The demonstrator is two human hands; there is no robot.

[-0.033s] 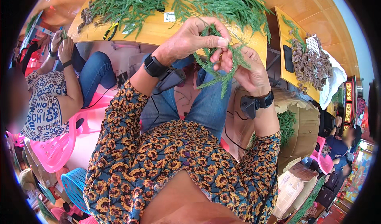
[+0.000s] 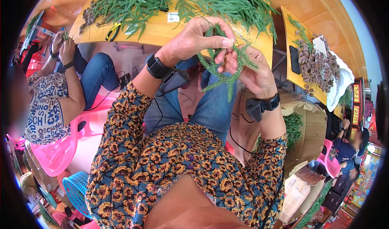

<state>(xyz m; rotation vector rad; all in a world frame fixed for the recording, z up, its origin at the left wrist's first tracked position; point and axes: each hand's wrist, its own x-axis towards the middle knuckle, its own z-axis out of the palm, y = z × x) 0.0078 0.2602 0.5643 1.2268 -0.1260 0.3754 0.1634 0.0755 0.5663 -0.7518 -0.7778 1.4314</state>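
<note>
Above my knees, both hands hold a green artificial pine sprig (image 2: 230, 89), its feathery ends bent round into a loop and hanging below my fingers. My left hand (image 2: 199, 36) pinches the upper part between thumb and forefinger. Close beside it, my right hand (image 2: 258, 75) has its fingers curled round the right side of the sprig. Where the fingertips meet, leaves and fingers partly hide the stems. Beyond my hands, a heap of green sprigs (image 2: 231, 6) covers much of the yellow table (image 2: 162, 31).
Yellow-handled pliers (image 2: 113, 32) lie near the table's front edge. Brown pine cones (image 2: 318, 64) and a black phone (image 2: 294, 60) rest on a side table. A cardboard box (image 2: 310, 131) stands at my right. On my left, another person sits near a pink chair (image 2: 54, 158) and blue basket (image 2: 77, 192).
</note>
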